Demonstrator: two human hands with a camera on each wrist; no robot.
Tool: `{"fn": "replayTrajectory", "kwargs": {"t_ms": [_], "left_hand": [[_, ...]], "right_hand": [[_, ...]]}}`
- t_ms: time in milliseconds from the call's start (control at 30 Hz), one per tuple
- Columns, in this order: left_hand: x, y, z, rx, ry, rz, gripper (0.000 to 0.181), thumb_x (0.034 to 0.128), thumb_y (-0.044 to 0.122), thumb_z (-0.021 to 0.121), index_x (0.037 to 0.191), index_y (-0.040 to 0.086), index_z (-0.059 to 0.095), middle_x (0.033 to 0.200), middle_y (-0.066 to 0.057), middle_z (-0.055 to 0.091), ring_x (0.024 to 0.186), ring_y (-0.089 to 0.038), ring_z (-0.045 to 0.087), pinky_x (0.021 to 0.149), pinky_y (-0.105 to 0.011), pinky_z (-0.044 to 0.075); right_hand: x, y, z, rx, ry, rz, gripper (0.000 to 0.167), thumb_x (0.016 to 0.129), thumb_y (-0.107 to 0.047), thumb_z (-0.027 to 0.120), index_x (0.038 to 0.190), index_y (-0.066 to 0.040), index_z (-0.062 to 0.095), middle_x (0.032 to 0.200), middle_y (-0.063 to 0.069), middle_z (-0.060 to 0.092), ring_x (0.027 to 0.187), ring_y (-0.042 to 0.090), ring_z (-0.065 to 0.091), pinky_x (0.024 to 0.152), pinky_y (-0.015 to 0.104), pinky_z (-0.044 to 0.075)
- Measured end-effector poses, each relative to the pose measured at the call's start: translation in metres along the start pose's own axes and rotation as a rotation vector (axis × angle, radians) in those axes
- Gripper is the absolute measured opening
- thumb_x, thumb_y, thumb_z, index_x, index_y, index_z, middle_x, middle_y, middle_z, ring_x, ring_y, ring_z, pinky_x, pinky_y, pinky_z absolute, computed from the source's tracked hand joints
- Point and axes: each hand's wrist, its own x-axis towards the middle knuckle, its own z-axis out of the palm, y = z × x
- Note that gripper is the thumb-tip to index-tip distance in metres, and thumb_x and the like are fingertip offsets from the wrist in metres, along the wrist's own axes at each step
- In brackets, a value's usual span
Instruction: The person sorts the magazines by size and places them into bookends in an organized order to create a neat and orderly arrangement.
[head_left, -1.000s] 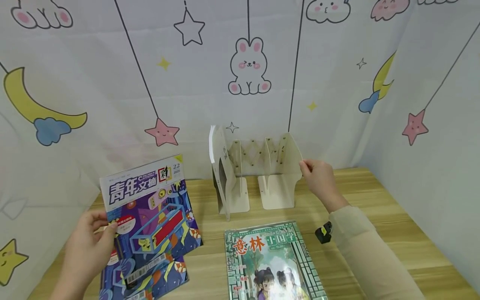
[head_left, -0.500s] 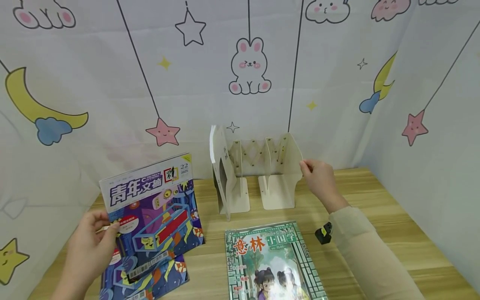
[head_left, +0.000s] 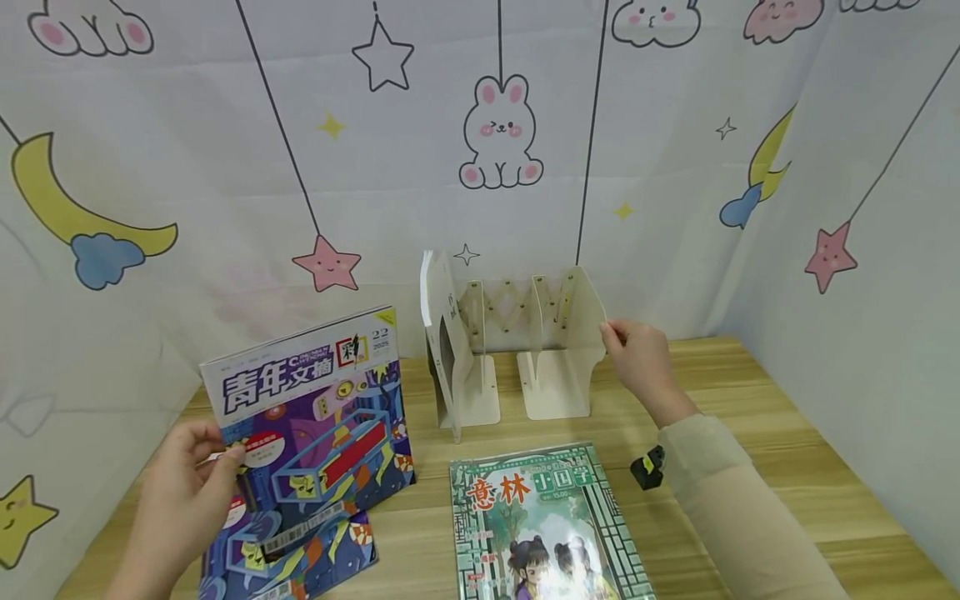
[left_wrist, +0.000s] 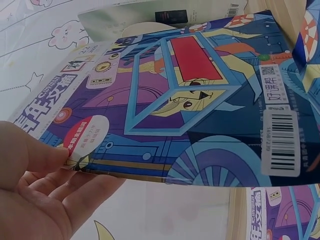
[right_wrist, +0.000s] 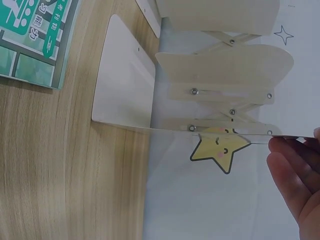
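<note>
My left hand (head_left: pixel 183 492) pinches the left edge of a purple and blue magazine (head_left: pixel 322 417), thumb on the cover and fingers behind. This magazine is raised and tilted above another with the same kind of cover (head_left: pixel 330 554) on the table. At the back, my right hand (head_left: pixel 637 358) pinches the right end panel of a cream expandable bookend (head_left: pixel 558 383). In the right wrist view the fingertips (right_wrist: pixel 280 150) hold the edge of that thin panel. A magazine or thin book (head_left: pixel 437 333) stands upright in the bookend's left end.
A green-covered magazine (head_left: pixel 540 517) lies flat at the front middle of the wooden table (head_left: pixel 720 375). A small black object (head_left: pixel 647 467) sits near the right sleeve. A white cloth with cartoon prints (head_left: pixel 397 183) hangs behind the table.
The magazine in my left hand has shifted slightly right and its cover faces me a little more. My right hand and the bookend have stayed in place.
</note>
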Motion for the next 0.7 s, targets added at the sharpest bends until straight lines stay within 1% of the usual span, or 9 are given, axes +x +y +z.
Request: {"fn": "replayTrajectory", "kwargs": {"t_ms": [200, 400, 600, 700], "left_hand": [[-0.0005, -0.0009, 0.0003, -0.015, -0.009, 0.003, 0.018, 0.093, -0.002, 0.05, 0.108, -0.006, 0.041, 0.106, -0.032, 0.06, 0.077, 0.016, 0.052, 0.057, -0.008, 0.05], [-0.0022, -0.0006, 0.0005, -0.031, -0.02, 0.008, 0.018, 0.0935, -0.002, 0.05, 0.109, -0.005, 0.04, 0.108, -0.033, 0.06, 0.078, 0.015, 0.054, 0.057, -0.01, 0.052], [-0.0037, 0.0015, -0.0003, -0.021, -0.056, -0.048, 0.021, 0.0959, 0.003, 0.049, 0.113, -0.004, 0.04, 0.113, -0.034, 0.059, 0.079, 0.016, 0.053, 0.058, -0.013, 0.053], [-0.0038, 0.0029, -0.0007, -0.016, -0.067, -0.058, 0.021, 0.0963, 0.004, 0.048, 0.113, -0.004, 0.04, 0.114, -0.034, 0.058, 0.08, 0.017, 0.051, 0.06, -0.013, 0.053]], "right_hand": [[0.0, 0.0001, -0.0004, 0.004, -0.009, 0.013, 0.031, 0.098, -0.019, 0.05, 0.105, 0.005, 0.068, 0.075, 0.016, 0.067, 0.054, 0.017, 0.049, 0.053, 0.028, 0.041], [-0.0002, 0.0005, -0.0001, 0.004, -0.007, 0.006, 0.031, 0.098, -0.019, 0.05, 0.104, 0.005, 0.068, 0.07, 0.014, 0.065, 0.051, 0.016, 0.045, 0.051, 0.027, 0.038], [-0.0003, 0.0004, 0.0002, 0.015, -0.009, 0.006, 0.03, 0.098, -0.019, 0.05, 0.104, 0.006, 0.068, 0.069, 0.014, 0.064, 0.049, 0.015, 0.044, 0.05, 0.028, 0.038], [-0.0004, 0.0002, 0.0, 0.02, -0.012, 0.009, 0.031, 0.098, -0.019, 0.05, 0.104, 0.006, 0.068, 0.07, 0.015, 0.065, 0.049, 0.015, 0.044, 0.05, 0.028, 0.038]]}}
